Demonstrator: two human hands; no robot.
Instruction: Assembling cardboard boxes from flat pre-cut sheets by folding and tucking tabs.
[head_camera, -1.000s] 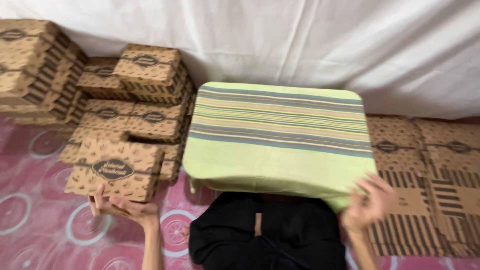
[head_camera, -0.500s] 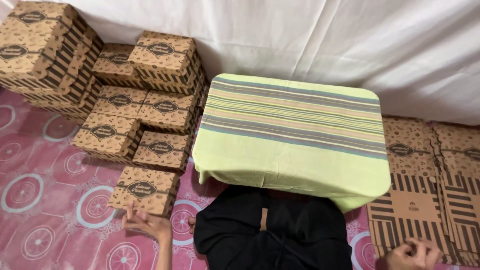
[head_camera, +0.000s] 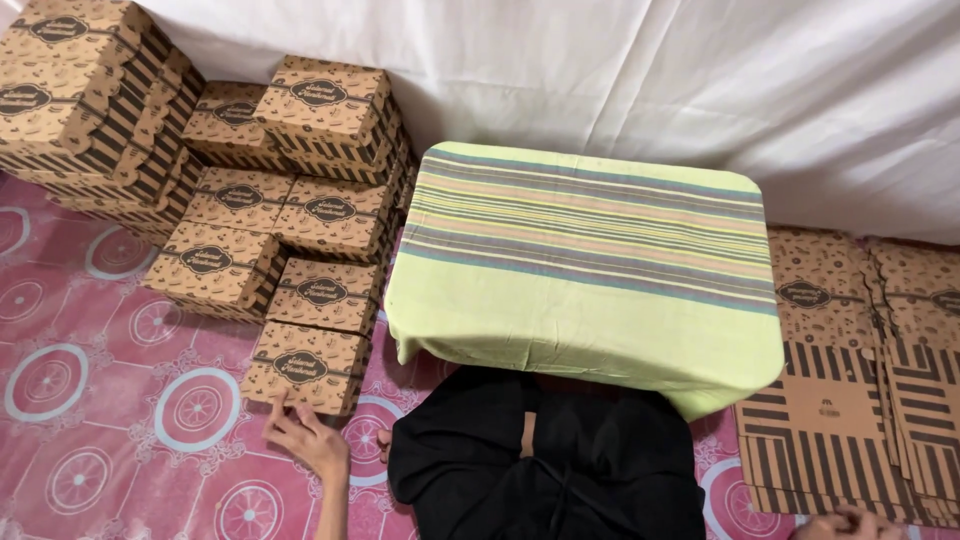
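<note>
My left hand (head_camera: 305, 437) rests on the pink patterned floor, fingers apart, its fingertips touching the near edge of a closed brown cardboard box (head_camera: 305, 367). My right hand (head_camera: 850, 524) is at the bottom right edge of the view, mostly cut off, on the near end of a stack of flat unfolded brown box blanks (head_camera: 835, 420). A low table under a green striped cloth (head_camera: 590, 270) stands over my legs in black trousers (head_camera: 545, 460).
Several closed brown boxes (head_camera: 250, 200) are stacked at the left, up to a tall pile (head_camera: 75, 90) in the far left corner. A white sheet (head_camera: 650, 80) hangs along the back. The floor mat (head_camera: 90, 400) is pink with round patterns.
My left hand set the box down on the floor beside the pile and let go of it. My right hand dropped from the table's edge to the flat blanks at the right.
</note>
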